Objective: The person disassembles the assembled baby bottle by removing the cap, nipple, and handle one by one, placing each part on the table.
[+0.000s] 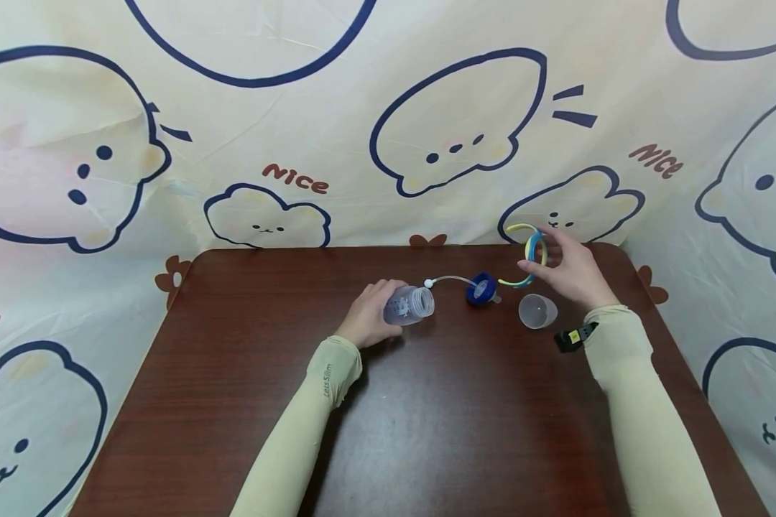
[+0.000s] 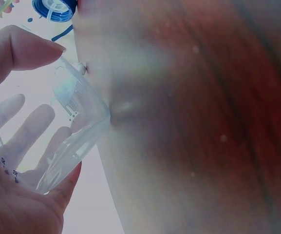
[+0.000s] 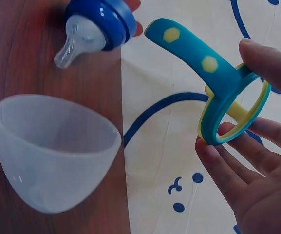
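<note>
My left hand [image 1: 368, 316] grips a clear baby bottle [image 1: 404, 307] around its body. The bottle lies tilted, its uncapped mouth facing right; in the left wrist view its clear wall [image 2: 89, 114] shows the fingers through it. My right hand [image 1: 575, 269] holds a blue-and-yellow bottle handle [image 3: 194, 53] by its ring, thumb on one side and fingers on the other. Between the hands sits a blue bottle collar [image 1: 481, 289] with a clear nipple [image 3: 84, 36]. From it a thin straw [image 1: 454, 278] runs left to a small white weight [image 1: 429, 283].
A translucent bottle cap [image 1: 538, 311] stands on the brown table [image 1: 453, 416] just below my right hand, its opening upward. Behind the table's far edge hangs a cream cloth [image 1: 349, 143] with bear drawings. A dark wristband device [image 1: 574, 337] is on my right wrist.
</note>
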A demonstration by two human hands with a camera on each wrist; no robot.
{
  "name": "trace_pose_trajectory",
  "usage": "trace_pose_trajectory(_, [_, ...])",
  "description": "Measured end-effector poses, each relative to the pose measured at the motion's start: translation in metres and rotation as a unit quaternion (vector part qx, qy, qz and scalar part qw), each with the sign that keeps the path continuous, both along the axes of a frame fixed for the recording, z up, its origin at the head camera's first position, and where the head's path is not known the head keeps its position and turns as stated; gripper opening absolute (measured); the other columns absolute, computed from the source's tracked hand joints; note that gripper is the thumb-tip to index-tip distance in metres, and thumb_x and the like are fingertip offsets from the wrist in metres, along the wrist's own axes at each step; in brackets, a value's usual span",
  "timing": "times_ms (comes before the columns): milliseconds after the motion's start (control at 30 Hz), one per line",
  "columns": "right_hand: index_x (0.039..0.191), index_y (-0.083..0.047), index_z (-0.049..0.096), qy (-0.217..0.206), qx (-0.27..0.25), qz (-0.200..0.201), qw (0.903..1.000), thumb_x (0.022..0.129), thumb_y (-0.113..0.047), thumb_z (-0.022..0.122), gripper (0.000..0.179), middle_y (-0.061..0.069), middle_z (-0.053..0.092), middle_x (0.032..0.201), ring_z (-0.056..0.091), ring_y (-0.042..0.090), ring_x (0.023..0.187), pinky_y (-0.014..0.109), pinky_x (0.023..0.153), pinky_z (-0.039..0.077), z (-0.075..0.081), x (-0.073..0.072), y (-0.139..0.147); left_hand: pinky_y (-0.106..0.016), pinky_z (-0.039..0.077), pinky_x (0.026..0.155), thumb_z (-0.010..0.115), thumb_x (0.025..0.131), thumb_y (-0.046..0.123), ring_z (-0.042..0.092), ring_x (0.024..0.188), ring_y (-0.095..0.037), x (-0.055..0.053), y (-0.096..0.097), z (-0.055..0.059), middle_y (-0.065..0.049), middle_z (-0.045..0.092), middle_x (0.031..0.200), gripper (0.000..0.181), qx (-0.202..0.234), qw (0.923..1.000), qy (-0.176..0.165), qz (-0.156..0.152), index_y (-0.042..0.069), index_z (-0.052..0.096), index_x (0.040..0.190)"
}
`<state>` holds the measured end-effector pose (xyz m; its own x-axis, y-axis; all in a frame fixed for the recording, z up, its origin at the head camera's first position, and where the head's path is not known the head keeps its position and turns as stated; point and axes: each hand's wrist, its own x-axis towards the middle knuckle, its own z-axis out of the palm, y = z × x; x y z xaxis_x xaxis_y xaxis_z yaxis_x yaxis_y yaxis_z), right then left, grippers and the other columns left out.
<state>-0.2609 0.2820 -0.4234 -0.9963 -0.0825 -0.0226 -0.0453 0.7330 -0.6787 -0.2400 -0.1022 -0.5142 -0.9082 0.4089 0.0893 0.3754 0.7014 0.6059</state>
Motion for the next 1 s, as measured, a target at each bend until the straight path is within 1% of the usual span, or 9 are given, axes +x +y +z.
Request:
trace_pose_trajectory(167, [0.164,-0.013,0.026,-0.004,0.005,-0.014,0.9999,0.092,-0.054,0.072,0.095,0.027,0.049,0.150,0.052,0.049,0.134,0.066,0.102,0.048,-0.002,-0.004,0.009,-0.046,0.049,0.100,0.090,0.073,0.014,0.052,0.116,-0.023,0.000,0.000,-0.001,0.001,0.060,0.130,0.079,-0.003,1.0000,-0.002,0.000,0.025,0.053,0.141])
trace_pose_trajectory(367, [0.166,-0.017,0.021,-0.005,0.015,-0.028,0.9995,0.092,-0.056,0.071,0.097,0.028,0.048,0.150,0.051,0.051,0.134,0.067,0.102,0.047,-0.008,-0.011,0.020,-0.045,0.049,0.099,0.090,0.073,0.014,0.052,0.115,-0.023,0.000,0.000,0.000,0.001,0.060,0.129,0.079,-0.006,1.0000,-0.001,-0.002,0.025,0.053,0.142])
trace_pose_trajectory(467, [0.166,-0.015,0.020,-0.009,0.017,-0.036,0.9992,0.092,-0.060,0.069,0.100,0.029,0.043,0.154,0.048,0.052,0.136,0.067,0.103,0.046,-0.011,-0.015,0.026,-0.045,0.049,0.099,0.090,0.073,0.014,0.052,0.115,-0.024,0.000,-0.001,0.000,0.000,0.060,0.129,0.079,-0.007,1.0000,0.000,-0.003,0.024,0.052,0.142])
trace_pose_trajectory(600, [0.166,-0.013,0.018,-0.013,0.017,-0.042,0.9989,0.091,-0.062,0.068,0.103,0.030,0.041,0.156,0.047,0.052,0.138,0.068,0.104,0.044,-0.016,-0.017,0.034,-0.045,0.050,0.099,0.090,0.074,0.014,0.052,0.115,-0.024,0.000,0.000,0.000,0.000,0.060,0.129,0.078,-0.004,1.0000,-0.003,-0.001,0.025,0.053,0.142])
trace_pose_trajectory(867, [0.164,-0.013,0.023,-0.013,0.015,-0.050,0.9985,0.092,-0.062,0.068,0.099,0.031,0.043,0.154,0.047,0.052,0.137,0.069,0.104,0.044,-0.025,-0.018,0.046,-0.046,0.049,0.100,0.090,0.074,0.013,0.052,0.116,-0.025,0.001,0.000,0.002,0.000,0.060,0.130,0.079,-0.004,1.0000,-0.007,-0.001,0.024,0.052,0.142])
trace_pose_trajectory(1000, [0.165,-0.014,0.021,-0.019,0.012,-0.057,0.9981,0.090,-0.065,0.067,0.101,0.031,0.042,0.155,0.047,0.052,0.136,0.069,0.104,0.045,-0.027,-0.018,0.049,-0.046,0.049,0.100,0.090,0.074,0.014,0.052,0.116,-0.025,0.000,0.000,0.002,0.000,0.060,0.130,0.079,-0.006,1.0000,-0.006,-0.001,0.024,0.052,0.142])
